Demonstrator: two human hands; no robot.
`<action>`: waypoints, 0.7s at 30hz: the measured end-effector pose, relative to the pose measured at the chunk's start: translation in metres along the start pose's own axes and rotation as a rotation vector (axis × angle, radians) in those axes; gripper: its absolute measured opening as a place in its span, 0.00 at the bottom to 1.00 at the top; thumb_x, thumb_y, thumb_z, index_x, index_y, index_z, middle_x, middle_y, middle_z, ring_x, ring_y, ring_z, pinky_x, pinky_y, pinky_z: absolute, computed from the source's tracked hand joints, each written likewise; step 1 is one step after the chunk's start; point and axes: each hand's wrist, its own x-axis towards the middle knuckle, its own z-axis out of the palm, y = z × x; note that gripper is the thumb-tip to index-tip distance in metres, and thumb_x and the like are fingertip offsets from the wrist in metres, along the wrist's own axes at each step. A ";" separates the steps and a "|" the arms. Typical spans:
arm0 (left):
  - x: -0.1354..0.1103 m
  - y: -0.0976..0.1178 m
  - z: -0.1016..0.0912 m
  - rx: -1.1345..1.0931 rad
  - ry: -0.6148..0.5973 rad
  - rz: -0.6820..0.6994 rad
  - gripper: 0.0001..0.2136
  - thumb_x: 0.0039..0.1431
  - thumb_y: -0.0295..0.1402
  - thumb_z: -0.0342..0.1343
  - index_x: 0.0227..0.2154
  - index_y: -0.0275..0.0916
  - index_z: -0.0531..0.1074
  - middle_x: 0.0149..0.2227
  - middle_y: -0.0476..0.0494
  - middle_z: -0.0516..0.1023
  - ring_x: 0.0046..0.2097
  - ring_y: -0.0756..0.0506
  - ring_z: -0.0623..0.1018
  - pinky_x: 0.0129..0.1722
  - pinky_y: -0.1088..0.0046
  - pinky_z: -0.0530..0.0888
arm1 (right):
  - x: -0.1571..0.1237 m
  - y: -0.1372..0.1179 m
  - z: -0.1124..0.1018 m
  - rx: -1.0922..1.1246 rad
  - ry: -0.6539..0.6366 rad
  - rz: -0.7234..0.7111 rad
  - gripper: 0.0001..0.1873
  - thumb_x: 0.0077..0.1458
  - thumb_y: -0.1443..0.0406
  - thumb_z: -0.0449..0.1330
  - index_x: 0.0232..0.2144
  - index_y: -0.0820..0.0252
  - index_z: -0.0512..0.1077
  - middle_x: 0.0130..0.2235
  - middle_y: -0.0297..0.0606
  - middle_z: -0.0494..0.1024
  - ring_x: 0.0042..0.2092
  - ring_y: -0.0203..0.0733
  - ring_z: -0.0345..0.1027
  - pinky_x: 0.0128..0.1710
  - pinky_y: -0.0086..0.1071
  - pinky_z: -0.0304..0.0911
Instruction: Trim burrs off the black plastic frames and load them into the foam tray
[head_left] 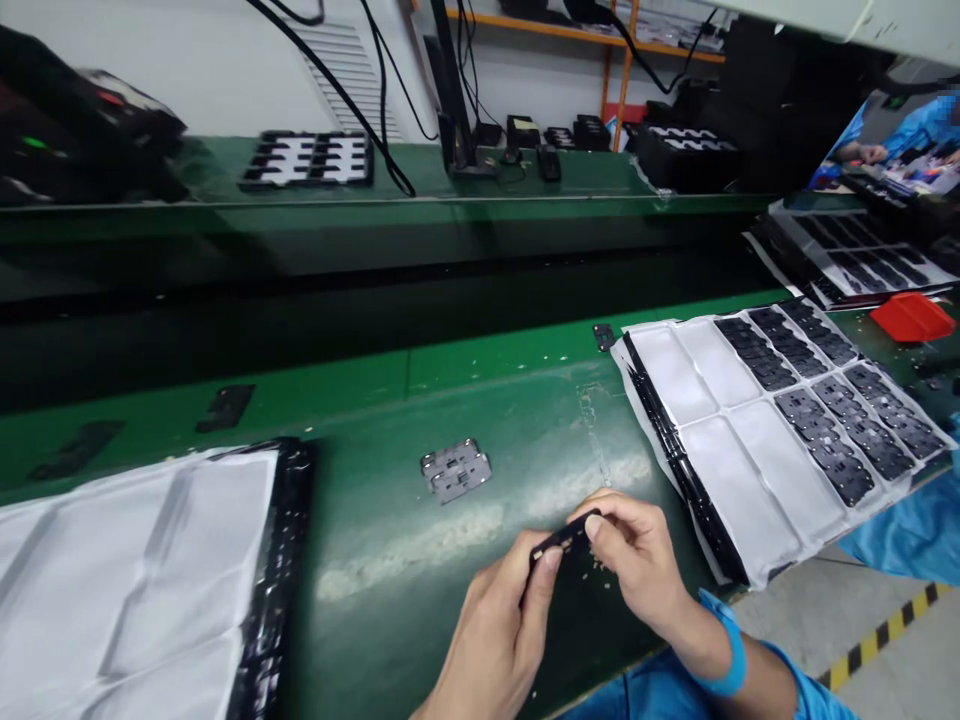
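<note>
One thin, flat black part (564, 541) is pinched at its ends by the left hand (491, 640) and right hand (637, 560), low over the near green tabletop (390, 560), right of centre.

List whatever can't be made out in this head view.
All in the head view.
Small black part: fingers of the left hand and right hand cover its ends; its details are too small.
White-covered tray: cut by the left and bottom edges; the sheet hides its contents.
Grey metal piece: too small to read its features.
Co-worker's hands: far off, blurred.
</note>
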 end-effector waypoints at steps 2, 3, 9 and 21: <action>0.001 -0.001 0.001 0.016 0.018 0.022 0.10 0.75 0.34 0.46 0.36 0.43 0.69 0.24 0.55 0.71 0.22 0.49 0.69 0.22 0.74 0.62 | 0.000 0.003 0.002 -0.021 0.024 -0.032 0.12 0.65 0.64 0.60 0.32 0.59 0.82 0.28 0.35 0.77 0.30 0.38 0.70 0.32 0.29 0.65; 0.001 -0.002 0.001 0.024 0.024 0.028 0.10 0.75 0.34 0.46 0.36 0.43 0.69 0.24 0.55 0.71 0.22 0.49 0.68 0.22 0.75 0.62 | 0.000 0.004 0.002 -0.029 0.033 -0.040 0.12 0.64 0.65 0.60 0.31 0.59 0.82 0.29 0.35 0.77 0.31 0.39 0.70 0.32 0.29 0.65; 0.002 -0.005 -0.002 0.079 0.048 0.068 0.09 0.75 0.33 0.46 0.37 0.43 0.69 0.23 0.57 0.71 0.21 0.50 0.69 0.21 0.76 0.62 | -0.004 0.008 0.002 -0.004 0.029 -0.028 0.10 0.63 0.67 0.60 0.37 0.58 0.83 0.33 0.37 0.80 0.32 0.39 0.72 0.33 0.29 0.67; 0.001 -0.017 0.001 0.104 0.051 0.114 0.07 0.74 0.33 0.48 0.38 0.44 0.69 0.23 0.58 0.69 0.21 0.50 0.69 0.22 0.77 0.65 | 0.001 0.010 0.004 0.003 0.040 -0.022 0.12 0.66 0.62 0.62 0.34 0.58 0.84 0.31 0.38 0.80 0.32 0.39 0.71 0.31 0.29 0.64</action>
